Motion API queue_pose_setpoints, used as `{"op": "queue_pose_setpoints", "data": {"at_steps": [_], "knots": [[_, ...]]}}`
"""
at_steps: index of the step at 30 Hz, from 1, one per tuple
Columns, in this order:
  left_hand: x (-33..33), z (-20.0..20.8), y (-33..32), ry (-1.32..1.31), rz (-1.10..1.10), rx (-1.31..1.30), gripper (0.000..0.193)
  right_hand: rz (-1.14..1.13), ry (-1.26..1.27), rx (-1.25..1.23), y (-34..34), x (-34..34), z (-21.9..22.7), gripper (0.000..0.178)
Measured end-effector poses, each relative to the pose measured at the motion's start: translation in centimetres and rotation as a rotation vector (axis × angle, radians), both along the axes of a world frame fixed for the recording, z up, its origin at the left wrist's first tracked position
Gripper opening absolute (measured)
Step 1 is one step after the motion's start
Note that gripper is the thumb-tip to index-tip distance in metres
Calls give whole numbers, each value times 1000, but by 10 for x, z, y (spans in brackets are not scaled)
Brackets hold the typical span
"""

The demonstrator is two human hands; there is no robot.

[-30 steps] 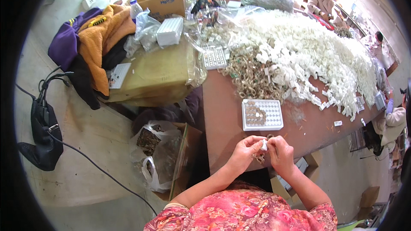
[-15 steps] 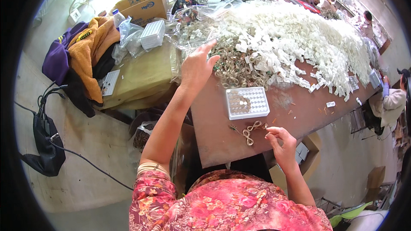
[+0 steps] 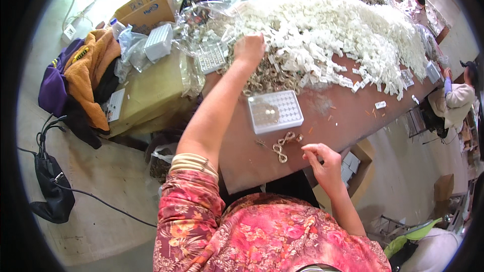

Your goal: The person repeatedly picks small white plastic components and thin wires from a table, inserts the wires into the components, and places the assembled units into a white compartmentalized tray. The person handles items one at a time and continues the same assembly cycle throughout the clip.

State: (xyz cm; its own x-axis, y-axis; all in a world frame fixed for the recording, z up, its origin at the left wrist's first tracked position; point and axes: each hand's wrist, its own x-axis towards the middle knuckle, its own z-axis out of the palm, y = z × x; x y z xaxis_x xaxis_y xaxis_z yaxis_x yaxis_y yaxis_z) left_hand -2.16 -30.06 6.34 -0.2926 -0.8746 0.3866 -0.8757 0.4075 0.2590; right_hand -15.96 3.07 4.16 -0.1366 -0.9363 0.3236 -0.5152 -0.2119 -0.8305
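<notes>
At the edge of a heap of tan looped cords [image 3: 260,76] and white pieces, my left hand [image 3: 250,49] reaches out with its fingers curled down. What it grips, if anything, is hidden. My right hand [image 3: 326,165] hovers at the near table edge, thumb and fingers drawn in; anything held there is too small to make out. Just left of it, a figure-eight bundle of tan cord [image 3: 280,152] lies on the table, apart from the fingers. Beyond that sits a white box with rows of round spots [image 3: 295,119], two small pale discs [image 3: 270,112] showing on it.
A large heap of white tags [image 3: 333,25] covers the far table [image 3: 242,163]. Another gridded tray [image 3: 210,59] lies left of my left hand. Clothes [image 3: 93,70], a cardboard box [image 3: 146,10] and stacked white trays [image 3: 159,43] are further left. A co-worker [image 3: 456,98] sits at right.
My left hand has moved away and to the right onto the heap, its spread fingers now curled. My right hand has drawn slightly back from the cord bundle. The whole view has shifted.
</notes>
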Motion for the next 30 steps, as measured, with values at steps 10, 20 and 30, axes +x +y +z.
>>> {"op": "queue_pose_setpoints", "data": {"at_steps": [10, 20, 30], "knots": [[65, 3, 63, 791, -112, 145, 23, -1, 212, -53, -20, -1, -23, 9], [107, -43, 207, 1895, -324, 988, 30, 240, 614, -219, -56, 42, -22, 13], [102, -54, 256, 1630, -88, 911, 12, 258, -134, 207, -64, 53, -27, 10]]}}
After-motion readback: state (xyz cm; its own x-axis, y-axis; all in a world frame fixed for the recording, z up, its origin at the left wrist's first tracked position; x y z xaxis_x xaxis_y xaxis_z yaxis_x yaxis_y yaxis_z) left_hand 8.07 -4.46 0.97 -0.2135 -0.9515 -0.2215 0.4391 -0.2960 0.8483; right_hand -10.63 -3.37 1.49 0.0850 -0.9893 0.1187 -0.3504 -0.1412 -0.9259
